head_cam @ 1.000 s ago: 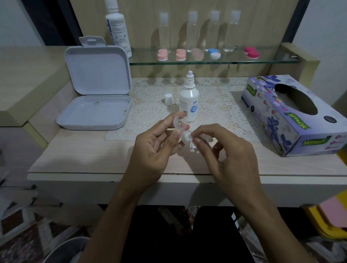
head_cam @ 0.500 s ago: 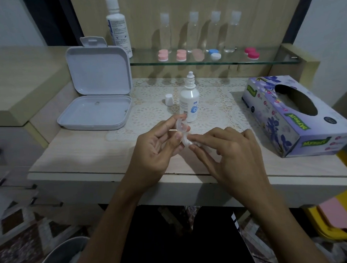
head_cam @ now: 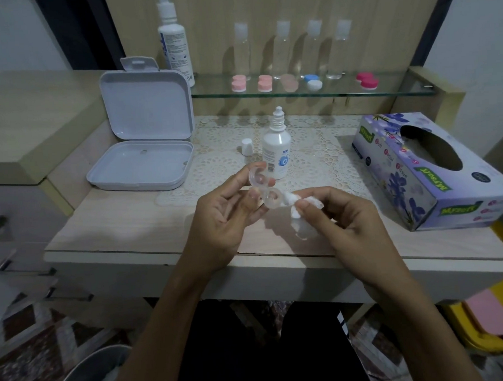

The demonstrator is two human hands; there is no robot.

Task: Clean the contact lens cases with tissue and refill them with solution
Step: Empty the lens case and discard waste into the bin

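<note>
Two hands work at frame centre, just above the near edge of the bench (head_cam: 147, 225). Left hand (head_cam: 225, 218) pinches a clear contact lens case (head_cam: 266, 189) between thumb and fingertips, both wells uncapped and turned up toward the camera, presumably so the insides can be reached and checked. Right hand (head_cam: 344, 214) pinches a wad of white tissue (head_cam: 298, 208) just right of the case; tissue tip touches or nearly touches the nearer well. Judged: wiping step under way, refill not yet started.

Behind the case, centre frame, an uncapped solution bottle (head_cam: 277, 151) stands upright on a lace mat (head_cam: 315, 155), its white cap (head_cam: 246, 147) just left of it, likely kept ready for refilling. Tissue box (head_cam: 436, 180) lies at right, within reach of the right hand. Open grey storage box (head_cam: 143, 146) at left.

Farther back, upper frame: glass shelf (head_cam: 390, 91) with coloured lens cases (head_cam: 263, 83), clear bottles (head_cam: 283, 48) and a tall white bottle (head_cam: 174, 40).
</note>
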